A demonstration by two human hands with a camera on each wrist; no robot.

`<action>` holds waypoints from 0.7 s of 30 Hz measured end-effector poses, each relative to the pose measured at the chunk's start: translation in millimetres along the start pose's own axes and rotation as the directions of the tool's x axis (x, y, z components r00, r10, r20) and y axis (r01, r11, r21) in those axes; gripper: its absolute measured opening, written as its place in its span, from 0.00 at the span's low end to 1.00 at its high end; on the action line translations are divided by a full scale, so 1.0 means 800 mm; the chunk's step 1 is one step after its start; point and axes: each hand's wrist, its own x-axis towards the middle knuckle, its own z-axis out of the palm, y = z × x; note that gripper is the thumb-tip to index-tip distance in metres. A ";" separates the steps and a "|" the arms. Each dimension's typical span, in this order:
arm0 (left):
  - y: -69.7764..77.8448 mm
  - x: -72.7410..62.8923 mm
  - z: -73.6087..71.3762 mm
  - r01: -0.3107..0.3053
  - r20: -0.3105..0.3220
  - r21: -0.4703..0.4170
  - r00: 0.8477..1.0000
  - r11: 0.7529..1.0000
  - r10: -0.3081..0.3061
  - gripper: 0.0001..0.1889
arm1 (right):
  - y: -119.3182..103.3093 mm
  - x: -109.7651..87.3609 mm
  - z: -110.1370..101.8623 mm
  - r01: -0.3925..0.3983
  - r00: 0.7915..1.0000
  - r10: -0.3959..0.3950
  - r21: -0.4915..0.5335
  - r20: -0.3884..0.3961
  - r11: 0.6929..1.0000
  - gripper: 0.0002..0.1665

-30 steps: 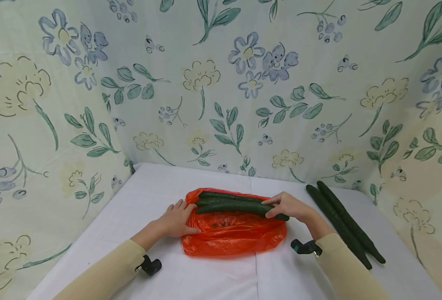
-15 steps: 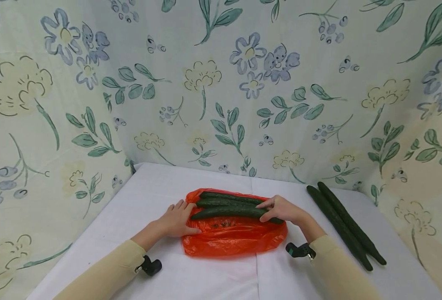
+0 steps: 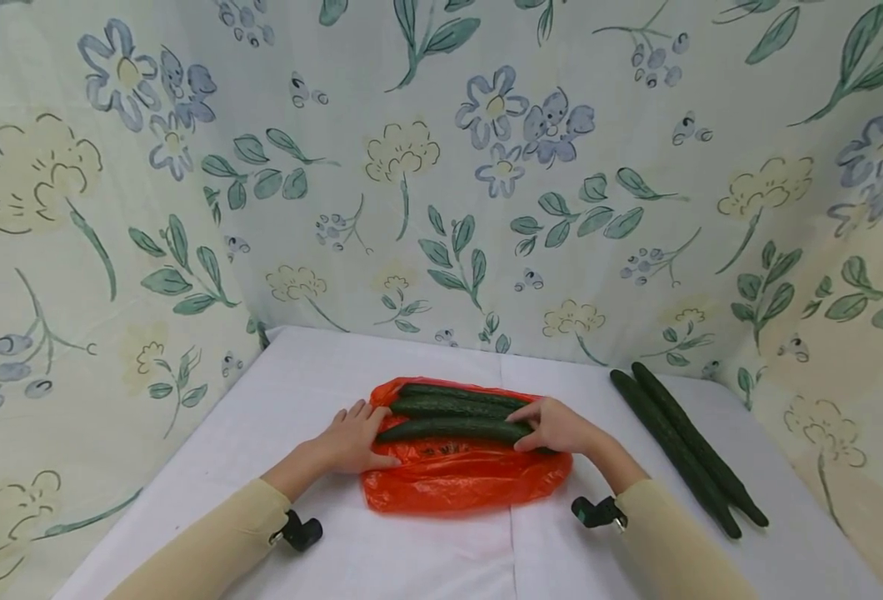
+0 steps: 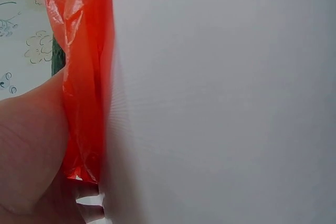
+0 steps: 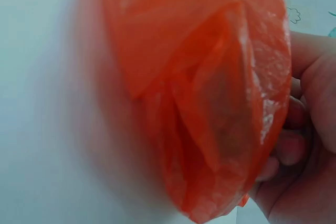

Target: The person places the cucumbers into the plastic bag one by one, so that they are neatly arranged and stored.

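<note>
A red plastic bag [image 3: 471, 482] lies spread on the table in the head view, with several dark green cucumbers side by side on it. My right hand [image 3: 557, 427] holds the right end of the nearest cucumber [image 3: 449, 429] between thumb and fingers. Behind that one lies another cucumber [image 3: 441, 406], then a third along the bag's far edge. Fingers extended, my left hand [image 3: 347, 442] rests on the bag's left edge. In the right wrist view the bag [image 5: 210, 103] hides the cucumber, and curled fingers [image 5: 291, 148] show behind it.
Two more cucumbers [image 3: 674, 450] lie slanted on the white tablecloth [image 3: 441, 558] to the right of the right forearm. A floral curtain [image 3: 441, 208] closes off the back and sides. Both wrists carry small black cameras [image 3: 302, 531].
The right hand has moved a little left and toward me with the front cucumber, opening a gap between it and the one behind. The left hand has stayed put.
</note>
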 end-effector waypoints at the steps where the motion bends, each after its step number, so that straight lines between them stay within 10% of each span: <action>1: 0.000 0.000 0.000 -0.005 0.000 -0.008 1.000 1.000 0.005 0.50 | 0.000 -0.002 0.001 -0.002 1.000 0.002 -0.003 -0.006 1.000 0.22; 21: 0.000 -0.001 0.001 -0.005 -0.003 -0.015 1.000 1.000 0.005 0.50 | 0.026 -0.033 -0.004 -0.044 0.994 0.046 0.021 -0.101 0.999 0.18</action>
